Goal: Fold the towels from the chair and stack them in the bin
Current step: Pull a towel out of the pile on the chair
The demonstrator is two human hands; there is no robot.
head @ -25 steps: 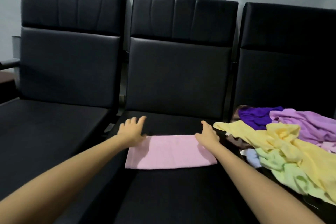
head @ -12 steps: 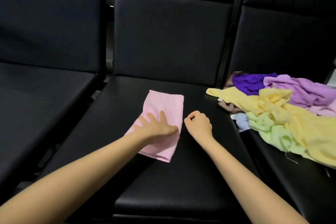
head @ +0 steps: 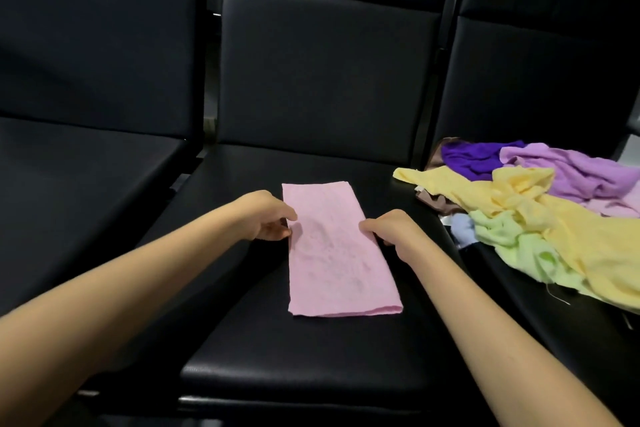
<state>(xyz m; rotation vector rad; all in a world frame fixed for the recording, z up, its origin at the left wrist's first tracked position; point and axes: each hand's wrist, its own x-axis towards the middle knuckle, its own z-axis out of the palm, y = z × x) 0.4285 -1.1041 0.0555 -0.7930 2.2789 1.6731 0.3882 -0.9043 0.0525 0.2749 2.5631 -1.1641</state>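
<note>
Three black padded chairs side by side: left chair [head: 86,184], middle chair [head: 311,80], right chair [head: 540,80].

Unfolded towel pile [head: 540,215] sits on the right chair's seat, spilling slightly over the edge toward the middle seat. Top layer is a yellow towel [head: 519,194], with a lilac towel [head: 575,170] and a dark purple towel [head: 474,159] behind it, a light green towel [head: 512,246] at the front, a bit of pale blue [head: 462,229] and brown [head: 433,199] cloth poking out at the left edge.

Pink towel [head: 332,250] lies flat on the middle chair's seat, folded into a long narrow strip running away from the camera, near end slightly to the right. Well apart from the pile.

Left hand [head: 266,215] is at the strip's left edge about midway along, fingers curled, tips pinching or pressing the edge; can't tell which. Right hand [head: 391,229] is at the right edge opposite, fingers curled down onto the edge; can't tell if it actually grips. Both forearms bare.

No bin in view.
</note>
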